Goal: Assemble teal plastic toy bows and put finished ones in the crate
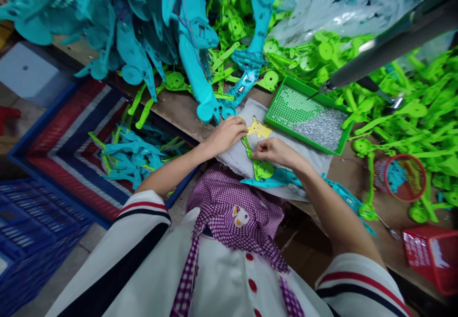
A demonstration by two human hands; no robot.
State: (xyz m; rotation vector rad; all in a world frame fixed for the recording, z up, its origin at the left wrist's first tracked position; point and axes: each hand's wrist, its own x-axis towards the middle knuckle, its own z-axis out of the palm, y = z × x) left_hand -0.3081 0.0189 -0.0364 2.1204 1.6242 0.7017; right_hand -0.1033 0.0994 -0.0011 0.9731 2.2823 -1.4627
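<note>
A bright green plastic part [263, 170] with a slim arm and a round end lies on a grey cloth [236, 160] with a yellow cartoon figure. My left hand [227, 136] has its bent fingers closed over the upper end of this part. Just right of the slim arm, my right hand [276, 151] is pinched; whatever its fingertips hold is too small or hidden to see. Below it on the cloth's front edge lies a turquoise plastic part [282, 177]. Beyond my hands, a green tray [341, 146] holds many small silvery pieces.
Turquoise parts [132, 49] are heaped at the back left, green parts [411, 121] at the right. A dark tool [379, 45] hangs over the tray. Red baskets [400, 177] stand on the right. A lined blue crate [71, 174] with parts sits at the left.
</note>
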